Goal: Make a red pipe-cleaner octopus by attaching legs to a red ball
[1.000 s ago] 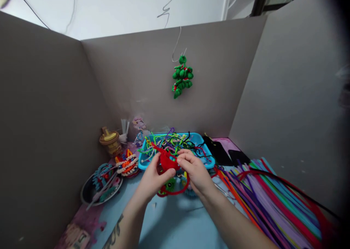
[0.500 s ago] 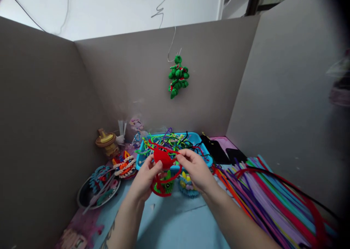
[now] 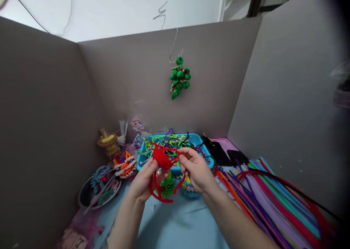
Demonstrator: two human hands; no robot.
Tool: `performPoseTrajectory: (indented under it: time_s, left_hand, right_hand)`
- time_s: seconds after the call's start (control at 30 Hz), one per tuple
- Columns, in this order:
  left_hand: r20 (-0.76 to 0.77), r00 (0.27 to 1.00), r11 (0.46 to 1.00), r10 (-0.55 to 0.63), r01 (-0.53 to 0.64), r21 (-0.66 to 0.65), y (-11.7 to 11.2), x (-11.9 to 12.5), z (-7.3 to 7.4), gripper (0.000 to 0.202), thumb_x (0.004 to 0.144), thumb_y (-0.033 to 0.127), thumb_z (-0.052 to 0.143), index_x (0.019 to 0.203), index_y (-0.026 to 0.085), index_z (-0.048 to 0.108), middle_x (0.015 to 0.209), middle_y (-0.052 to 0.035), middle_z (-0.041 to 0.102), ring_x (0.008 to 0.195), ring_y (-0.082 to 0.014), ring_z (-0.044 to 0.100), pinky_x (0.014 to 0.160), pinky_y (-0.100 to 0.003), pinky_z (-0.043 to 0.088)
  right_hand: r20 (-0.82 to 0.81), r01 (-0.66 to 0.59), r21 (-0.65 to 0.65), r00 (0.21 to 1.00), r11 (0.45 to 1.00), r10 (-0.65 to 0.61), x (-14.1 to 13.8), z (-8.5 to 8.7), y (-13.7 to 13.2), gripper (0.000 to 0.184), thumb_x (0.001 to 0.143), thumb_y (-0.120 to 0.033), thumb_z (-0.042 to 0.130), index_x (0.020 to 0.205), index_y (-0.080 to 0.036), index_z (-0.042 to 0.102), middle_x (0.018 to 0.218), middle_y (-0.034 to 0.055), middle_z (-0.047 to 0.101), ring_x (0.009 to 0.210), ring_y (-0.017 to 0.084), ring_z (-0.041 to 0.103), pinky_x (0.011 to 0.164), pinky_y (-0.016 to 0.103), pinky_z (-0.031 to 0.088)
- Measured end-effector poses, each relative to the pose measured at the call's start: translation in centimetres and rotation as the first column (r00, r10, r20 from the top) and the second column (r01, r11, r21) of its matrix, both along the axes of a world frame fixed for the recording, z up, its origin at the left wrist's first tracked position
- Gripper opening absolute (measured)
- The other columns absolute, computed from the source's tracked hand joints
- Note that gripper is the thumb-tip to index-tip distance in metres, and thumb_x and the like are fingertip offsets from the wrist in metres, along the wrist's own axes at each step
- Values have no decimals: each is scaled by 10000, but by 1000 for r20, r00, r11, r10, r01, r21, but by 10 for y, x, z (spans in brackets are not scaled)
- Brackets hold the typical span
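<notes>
Both hands are raised over the table around a red fuzzy piece (image 3: 162,159) that looks made of pipe cleaners, with a rounded body and several thin stems. My left hand (image 3: 144,179) is closed on its lower left side, thumb on the front. Pinched between the thumb and fingers of my right hand (image 3: 193,168) are thin red stems at the piece's right side. Loose red stems (image 3: 157,192) curl down below the left hand. Behind and below them, partly hidden, are a green fuzzy figure (image 3: 167,186) and a blue basket-like piece with yellow and lilac bits (image 3: 188,190).
A blue tray (image 3: 209,163) of pipe cleaner scraps stands behind the hands. Long coloured pipe cleaners (image 3: 269,201) lie at right. A metal bowl (image 3: 81,198) and orange-white craft (image 3: 126,168) sit at left. A green ornament (image 3: 179,77) hangs on the grey partition (image 3: 131,70).
The red piece has turned slightly in my left hand. A red stem that looped across below now hangs with its end free beneath my right hand.
</notes>
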State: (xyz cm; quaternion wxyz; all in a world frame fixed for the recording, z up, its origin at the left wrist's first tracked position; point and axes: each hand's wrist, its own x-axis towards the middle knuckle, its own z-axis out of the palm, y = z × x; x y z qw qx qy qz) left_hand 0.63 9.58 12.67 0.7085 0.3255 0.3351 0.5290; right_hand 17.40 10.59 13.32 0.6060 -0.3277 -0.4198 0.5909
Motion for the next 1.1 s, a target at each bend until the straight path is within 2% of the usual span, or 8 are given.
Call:
performPoseTrajectory:
  time_s: [0.17, 0.37, 0.57, 0.77, 0.83, 0.9, 0.97, 1.1]
  left_hand:
    - [60, 998, 1000, -3, 5, -21, 0, 1, -2, 296, 773, 277, 696, 1023, 140, 614, 896, -64, 714, 709, -153, 687, 631, -236, 573]
    - [87, 996, 1000, 15, -16, 12, 2, 2, -7, 400, 717, 323, 748, 1061, 163, 621, 959, -55, 714, 770, -169, 689, 659, -240, 575]
    - [88, 996, 998, -20, 15, 63, 0, 9, -6, 413, 698, 333, 764, 1053, 169, 632, 950, -46, 714, 821, -153, 679, 754, -230, 549]
    - [-50, 998, 996, -35, 39, 75, -3, 17, -2, 438, 733, 350, 728, 1107, 190, 565, 1063, -77, 672, 844, -175, 672, 700, -248, 527]
    - [-149, 988, 993, 44, -26, 117, -2, 19, -4, 455, 746, 373, 704, 1127, 195, 529, 1075, -86, 655, 877, -185, 656, 729, -279, 515]
    - [-285, 929, 960, 237, -180, 214, 0, 20, -6, 439, 731, 371, 706, 1088, 192, 521, 1066, -79, 632, 920, -186, 628, 768, -292, 498]
    - [-408, 783, 869, 469, -328, 370, 0, 19, -8, 371, 717, 340, 706, 1007, 190, 531, 1009, -55, 610, 927, -178, 597, 780, -287, 480]
    - [-534, 482, 700, 695, -281, 657, -6, 16, -1, 129, 782, 295, 622, 837, 191, 570, 805, -9, 577, 773, -152, 559, 701, -268, 445]
  right_hand:
    - [18, 39, 1, 999, 999, -39, -6, -6, -2, 244, 669, -311, 710, 876, -183, 690, 591, -34, 585, 371, 32, 334, 364, 187, 205]
    - [99, 82, 214, 989, 973, -105, -6, -9, -3, 70, 686, -232, 708, 738, -200, 744, 737, 7, 631, 708, 133, 562, 651, 260, 439]
    - [85, 166, 202, 979, 965, -186, -8, -9, -4, 68, 676, -254, 714, 662, -190, 697, 666, -19, 562, 638, 120, 511, 621, 259, 409]
    - [144, 191, 253, 962, 948, -232, -4, -7, -4, 140, 732, -252, 654, 617, -178, 625, 681, -26, 509, 648, 120, 479, 633, 256, 384]
    - [155, 202, 268, 956, 942, -249, -1, -9, -1, 144, 746, -252, 643, 625, -179, 612, 698, -22, 506, 662, 126, 481, 641, 257, 384]
    - [175, 220, 282, 945, 934, -276, 1, -12, 2, 145, 756, -248, 636, 631, -181, 603, 713, -20, 501, 663, 126, 477, 634, 254, 378]
    - [207, 233, 304, 930, 924, -303, 2, -14, 5, 145, 767, -244, 628, 640, -184, 597, 726, -19, 494, 664, 126, 471, 629, 252, 371]
    - [290, 203, 373, 901, 905, -322, 6, -15, 6, 147, 797, -245, 602, 663, -189, 586, 740, -13, 496, 689, 136, 476, 650, 257, 373]
